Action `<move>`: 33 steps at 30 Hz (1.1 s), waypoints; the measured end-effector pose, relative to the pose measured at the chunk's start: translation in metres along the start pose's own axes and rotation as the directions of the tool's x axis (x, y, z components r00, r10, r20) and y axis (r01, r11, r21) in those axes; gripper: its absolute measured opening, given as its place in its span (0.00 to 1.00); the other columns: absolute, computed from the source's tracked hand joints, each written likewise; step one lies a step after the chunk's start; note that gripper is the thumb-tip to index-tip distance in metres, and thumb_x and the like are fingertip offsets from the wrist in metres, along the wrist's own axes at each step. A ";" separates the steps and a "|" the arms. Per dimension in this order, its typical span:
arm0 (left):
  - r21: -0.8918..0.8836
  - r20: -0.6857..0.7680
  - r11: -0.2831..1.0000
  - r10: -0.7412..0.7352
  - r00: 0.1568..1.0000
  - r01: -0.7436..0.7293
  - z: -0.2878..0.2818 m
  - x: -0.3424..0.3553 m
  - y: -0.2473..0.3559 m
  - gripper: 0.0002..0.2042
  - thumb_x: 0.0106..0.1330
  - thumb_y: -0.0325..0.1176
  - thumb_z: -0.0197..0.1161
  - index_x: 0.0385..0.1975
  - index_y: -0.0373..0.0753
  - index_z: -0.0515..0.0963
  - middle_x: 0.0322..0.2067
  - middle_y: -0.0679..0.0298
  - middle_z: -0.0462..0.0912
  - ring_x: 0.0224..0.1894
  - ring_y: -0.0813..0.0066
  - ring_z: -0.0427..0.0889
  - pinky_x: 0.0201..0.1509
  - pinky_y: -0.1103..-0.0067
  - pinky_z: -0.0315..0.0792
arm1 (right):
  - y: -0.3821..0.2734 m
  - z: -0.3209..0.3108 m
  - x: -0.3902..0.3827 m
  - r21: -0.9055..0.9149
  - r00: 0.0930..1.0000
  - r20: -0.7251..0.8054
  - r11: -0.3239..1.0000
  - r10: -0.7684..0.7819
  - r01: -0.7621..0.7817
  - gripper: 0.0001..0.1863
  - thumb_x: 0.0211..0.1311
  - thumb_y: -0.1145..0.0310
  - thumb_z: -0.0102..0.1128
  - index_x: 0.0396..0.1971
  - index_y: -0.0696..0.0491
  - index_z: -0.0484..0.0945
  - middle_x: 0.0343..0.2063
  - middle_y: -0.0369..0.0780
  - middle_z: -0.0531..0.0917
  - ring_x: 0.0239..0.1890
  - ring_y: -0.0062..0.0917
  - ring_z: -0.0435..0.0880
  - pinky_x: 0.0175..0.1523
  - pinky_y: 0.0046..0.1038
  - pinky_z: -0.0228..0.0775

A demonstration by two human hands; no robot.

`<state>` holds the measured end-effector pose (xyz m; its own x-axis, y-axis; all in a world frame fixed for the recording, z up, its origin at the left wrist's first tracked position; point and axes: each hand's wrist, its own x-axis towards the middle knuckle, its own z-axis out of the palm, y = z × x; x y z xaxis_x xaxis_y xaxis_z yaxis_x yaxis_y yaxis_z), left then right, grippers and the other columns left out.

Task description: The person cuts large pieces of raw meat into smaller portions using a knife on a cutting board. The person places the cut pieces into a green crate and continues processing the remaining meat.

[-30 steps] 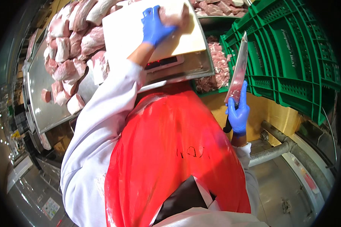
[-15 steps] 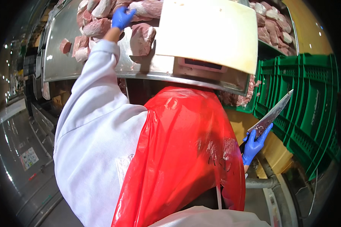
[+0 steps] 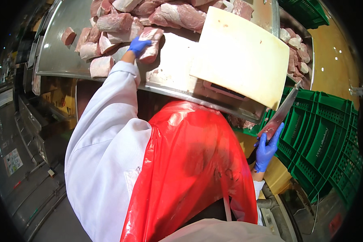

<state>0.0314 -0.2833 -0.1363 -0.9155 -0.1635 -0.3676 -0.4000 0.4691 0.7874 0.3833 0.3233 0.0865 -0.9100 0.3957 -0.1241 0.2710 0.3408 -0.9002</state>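
My left hand (image 3: 139, 45), in a blue glove, is closed on a piece of raw meat (image 3: 152, 47) at the near side of a meat pile (image 3: 180, 15) on the metal table (image 3: 54, 56). Its thumb and fingers lie over the top of the pink, pale-streaked piece. Beside my left wrist sits a separate block of meat (image 3: 102, 67). Low on the right, my gloved right hand (image 3: 266, 151) grips a knife (image 3: 283, 111) with a long, broad blade pointing up and away. Most of the knife's dark handle is hidden by the hand.
A white cutting board (image 3: 242, 56) rests tilted over a device on the table's right side. Green crates (image 3: 318, 141) stand right of the knife, near its blade. More meat (image 3: 296, 52) fills a container beyond the board. A red apron (image 3: 189, 161) covers my front.
My left hand has drawn back from the far pile to the near piece of meat. A block now lies by my left wrist. The knife has shifted slightly left and stands steeper.
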 end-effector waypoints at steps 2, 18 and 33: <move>-0.520 0.253 0.840 -0.024 0.967 0.157 0.022 -0.010 0.010 0.29 0.54 0.34 0.71 0.58 0.32 0.75 0.47 0.56 0.85 0.49 0.63 0.85 0.55 0.69 0.80 | -0.002 0.010 -0.018 -0.004 0.995 -0.073 0.998 0.067 -0.068 0.42 0.68 0.82 0.52 0.79 0.45 0.47 0.23 0.35 0.80 0.19 0.14 0.74 0.25 0.20 0.69; 0.260 0.714 0.172 0.628 0.309 -0.950 0.219 -0.172 0.347 0.43 0.49 0.47 0.75 0.67 0.40 0.66 0.63 0.45 0.72 0.62 0.42 0.73 0.66 0.61 0.70 | -0.011 0.013 -0.026 0.004 0.974 -0.225 1.000 0.027 -0.027 0.41 0.68 0.77 0.55 0.78 0.47 0.50 0.23 0.35 0.81 0.19 0.15 0.74 0.26 0.22 0.70; -0.406 0.435 0.720 0.694 0.573 -0.563 0.239 -0.119 0.265 0.22 0.74 0.40 0.55 0.63 0.38 0.70 0.59 0.58 0.74 0.65 0.63 0.69 0.73 0.72 0.58 | -0.022 0.096 0.105 0.505 0.977 0.172 0.863 -0.126 0.022 0.31 0.68 0.77 0.60 0.68 0.60 0.58 0.30 0.40 0.80 0.21 0.18 0.77 0.23 0.21 0.70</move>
<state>0.0451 0.0682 -0.0016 -0.7836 0.6094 0.1206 0.2099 0.0770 0.9747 0.2517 0.2750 0.0536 -0.9771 0.1973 -0.0796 0.0548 -0.1281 -0.9903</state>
